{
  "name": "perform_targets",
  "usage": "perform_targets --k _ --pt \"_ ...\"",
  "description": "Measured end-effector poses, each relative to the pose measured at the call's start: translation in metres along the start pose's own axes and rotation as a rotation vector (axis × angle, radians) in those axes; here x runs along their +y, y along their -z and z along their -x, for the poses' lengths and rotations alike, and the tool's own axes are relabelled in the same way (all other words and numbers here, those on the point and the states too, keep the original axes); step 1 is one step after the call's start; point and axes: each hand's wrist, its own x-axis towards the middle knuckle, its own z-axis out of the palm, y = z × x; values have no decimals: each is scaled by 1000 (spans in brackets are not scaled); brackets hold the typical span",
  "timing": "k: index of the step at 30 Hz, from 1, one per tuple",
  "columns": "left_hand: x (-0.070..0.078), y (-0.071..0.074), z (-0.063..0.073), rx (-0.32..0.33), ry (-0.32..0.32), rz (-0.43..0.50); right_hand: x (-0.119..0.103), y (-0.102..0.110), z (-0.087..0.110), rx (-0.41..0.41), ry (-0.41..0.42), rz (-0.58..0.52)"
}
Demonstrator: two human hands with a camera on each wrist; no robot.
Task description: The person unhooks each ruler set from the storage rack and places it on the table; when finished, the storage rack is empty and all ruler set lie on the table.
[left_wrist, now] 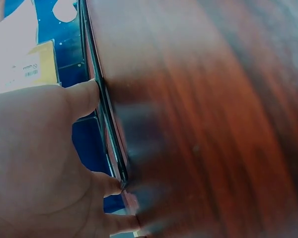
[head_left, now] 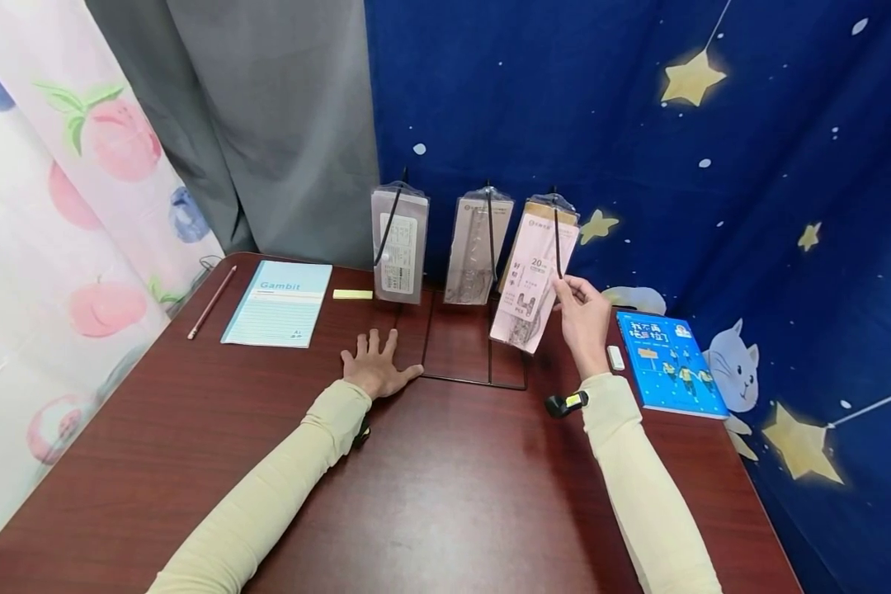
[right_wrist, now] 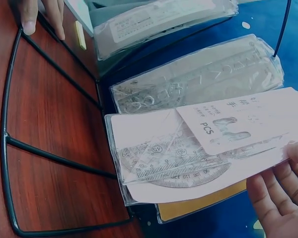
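My right hand (head_left: 588, 318) pinches the lower right edge of a clear packet of rulers (head_left: 530, 280), tilted at the right hook of a black wire display rack (head_left: 475, 382). Inside the packet, a protractor (right_wrist: 188, 173) and a printed card show in the right wrist view. Behind it is another packet (right_wrist: 203, 203) with a tan backing. A middle packet (head_left: 483, 247) and a left packet (head_left: 401, 247) hang on the other hooks. My left hand (head_left: 374, 363) rests on the table, fingers spread, its thumb at the rack's base.
On the left of the table (head_left: 416, 511) lie a pencil (head_left: 213, 304), a light blue notebook (head_left: 278, 305) and a yellow strip (head_left: 352, 294). A white eraser (head_left: 615, 358) and a blue book (head_left: 671, 363) lie at right. Curtains (head_left: 490, 99) hang behind the rack.
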Motion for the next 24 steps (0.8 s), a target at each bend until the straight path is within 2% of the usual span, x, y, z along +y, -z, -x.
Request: perform_targets --k 7,24 --pt "0 -1 -3 6 -2 0 -3 4 5 -21 -22 -10" --pt "-1 -1 -3 1 -5 -5 -6 13 27 -37 -9 -21"
